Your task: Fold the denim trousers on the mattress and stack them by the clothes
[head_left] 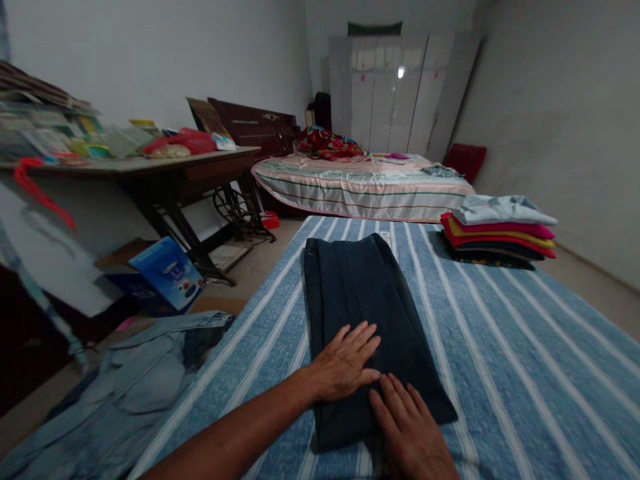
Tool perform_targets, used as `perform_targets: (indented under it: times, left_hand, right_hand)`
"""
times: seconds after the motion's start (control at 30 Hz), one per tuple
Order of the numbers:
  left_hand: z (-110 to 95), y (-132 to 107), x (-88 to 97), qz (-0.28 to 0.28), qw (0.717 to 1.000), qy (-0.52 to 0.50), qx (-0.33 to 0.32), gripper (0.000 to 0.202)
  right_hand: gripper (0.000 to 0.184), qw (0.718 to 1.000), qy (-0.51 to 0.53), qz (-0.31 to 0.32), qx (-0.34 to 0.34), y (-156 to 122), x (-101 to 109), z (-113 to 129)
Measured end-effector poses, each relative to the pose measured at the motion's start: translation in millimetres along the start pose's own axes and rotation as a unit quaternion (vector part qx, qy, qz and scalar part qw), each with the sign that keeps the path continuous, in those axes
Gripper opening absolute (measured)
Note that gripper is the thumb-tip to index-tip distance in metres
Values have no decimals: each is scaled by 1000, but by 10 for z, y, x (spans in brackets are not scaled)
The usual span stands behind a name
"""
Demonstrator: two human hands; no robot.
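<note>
Dark navy trousers (370,287), folded lengthwise, lie flat on the blue and white striped cloth (500,347) in front of me. My left hand (345,363) rests flat on the lower middle of the trousers with its fingers stretched out. Close beside it, my right hand (413,427) touches their near edge, fingers extended and the palm low over the cloth. The left thumb and the right fingertips nearly meet. Neither hand grips the fabric.
A stack of folded clothes (497,233) sits at the right on the striped cloth. Light blue jeans (135,387) lie lower left. Left stands a sewing machine table (190,163) with clutter, a blue box (167,273) below. Behind are a bed (360,190) and a wardrobe (385,93).
</note>
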State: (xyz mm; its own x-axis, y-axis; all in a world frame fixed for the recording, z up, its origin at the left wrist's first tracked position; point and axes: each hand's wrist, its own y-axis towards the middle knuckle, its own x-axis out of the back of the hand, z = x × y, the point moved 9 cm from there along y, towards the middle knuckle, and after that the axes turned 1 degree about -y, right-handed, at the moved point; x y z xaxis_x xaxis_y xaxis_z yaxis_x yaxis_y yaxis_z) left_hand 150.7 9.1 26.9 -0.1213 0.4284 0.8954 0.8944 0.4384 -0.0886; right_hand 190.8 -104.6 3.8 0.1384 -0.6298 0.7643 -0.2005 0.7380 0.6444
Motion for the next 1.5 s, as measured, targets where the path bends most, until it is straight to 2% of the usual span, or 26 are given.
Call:
perform_targets:
  times: [0.1, 0.2, 0.3, 0.43, 0.6, 0.73, 0.93, 1.17, 1.33, 1.5]
  left_hand:
    - [96, 66, 73, 13, 998, -62, 10, 53]
    - [223, 107, 190, -30, 996, -84, 21, 46]
    - [284, 86, 179, -53, 998, -34, 28, 48]
    - [243, 37, 105, -47, 998, 48, 18, 51]
    - [243, 48, 78, -9, 993, 115, 17, 54]
    - [296, 71, 49, 10, 988, 151, 34, 60]
    - [374, 35, 72, 11, 988, 150, 46, 69]
    - [500, -64, 128, 15, 989, 135, 59, 76]
    - [513, -57, 79, 38, 987, 146, 46, 87]
    - [480, -51, 123, 26, 985, 163, 46, 88]
  right_hand:
    - [34, 1000, -13, 4, 25, 31, 46, 12]
    - [32, 998, -24, -9, 56, 118, 137, 88]
    - [32, 998, -11, -14, 64, 245, 182, 202]
    - [31, 996, 15, 28, 80, 330, 105, 347]
    - [27, 989, 31, -40, 139, 198, 192, 393]
    - [28, 982, 34, -71, 174, 119, 228, 373]
    - [27, 983, 49, -64, 167, 76, 213, 336]
    - [33, 990, 54, -77, 105, 42, 209, 188]
    - [33, 988, 49, -86, 119, 34, 234, 191]
    - [33, 988, 47, -85, 123, 28, 242, 201]
